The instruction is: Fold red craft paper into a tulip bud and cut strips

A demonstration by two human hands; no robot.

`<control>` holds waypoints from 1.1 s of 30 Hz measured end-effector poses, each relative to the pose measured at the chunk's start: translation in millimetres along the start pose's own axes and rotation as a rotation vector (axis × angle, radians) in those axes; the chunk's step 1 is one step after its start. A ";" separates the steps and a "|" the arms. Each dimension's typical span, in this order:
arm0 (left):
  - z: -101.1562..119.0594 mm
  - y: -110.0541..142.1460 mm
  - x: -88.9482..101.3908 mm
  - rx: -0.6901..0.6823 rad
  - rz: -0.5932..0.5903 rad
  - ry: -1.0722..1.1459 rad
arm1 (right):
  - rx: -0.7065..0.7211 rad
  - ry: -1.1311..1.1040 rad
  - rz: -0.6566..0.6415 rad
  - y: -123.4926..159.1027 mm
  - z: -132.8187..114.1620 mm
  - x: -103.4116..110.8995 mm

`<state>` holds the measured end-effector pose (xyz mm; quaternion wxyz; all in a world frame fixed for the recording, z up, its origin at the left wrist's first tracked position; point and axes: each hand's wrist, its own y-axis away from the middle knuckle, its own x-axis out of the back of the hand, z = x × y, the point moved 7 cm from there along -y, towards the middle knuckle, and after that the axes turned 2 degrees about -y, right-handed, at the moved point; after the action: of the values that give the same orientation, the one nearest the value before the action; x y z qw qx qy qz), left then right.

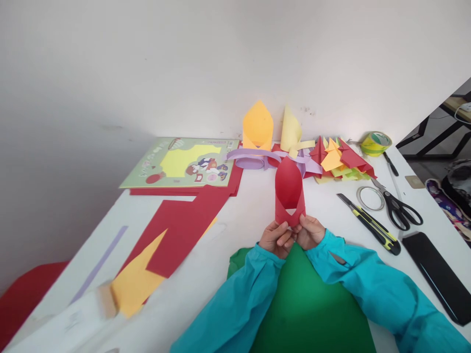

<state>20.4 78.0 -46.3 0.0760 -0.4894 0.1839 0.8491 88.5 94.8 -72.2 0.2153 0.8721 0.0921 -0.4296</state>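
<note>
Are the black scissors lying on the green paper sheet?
No, the scissors lie on the white table to the right, apart from the green sheet under the arms.

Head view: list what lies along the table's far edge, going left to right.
Craft booklet → purple paper strips → orange folded paper → pale yellow curled paper → pile of folded red and yellow shapes → roll of yellow-green tape.

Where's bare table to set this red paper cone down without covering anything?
Free: the white strip between the red sheets and the red paper cone, ahead of the left hand. Another lies between the cone and the utility knife. Crowded: the back edge with folded paper shapes, and the right side with scissors and tape ring.
</note>
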 end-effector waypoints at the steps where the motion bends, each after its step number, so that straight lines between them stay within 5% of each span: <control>1: 0.0 0.2 -0.3 -0.004 0.000 -0.001 | 0.000 0.001 0.000 0.1 0.1 -0.2; 13: 6.4 5.5 -7.5 -0.016 -0.034 0.008 | -0.002 0.000 -0.015 0.5 -1.2 -2.5; 22: 1.3 0.4 4.5 0.038 0.035 0.125 | -0.036 -0.009 -0.035 6.5 -7.9 -10.1; 33: 1.9 1.6 -5.9 0.138 0.105 0.216 | -0.099 -0.050 -0.034 2.8 -7.2 -7.4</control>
<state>21.3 77.5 -40.0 0.0449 -0.5614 0.2743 0.7795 90.0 95.8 -61.7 0.2529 0.8478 0.1227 -0.4496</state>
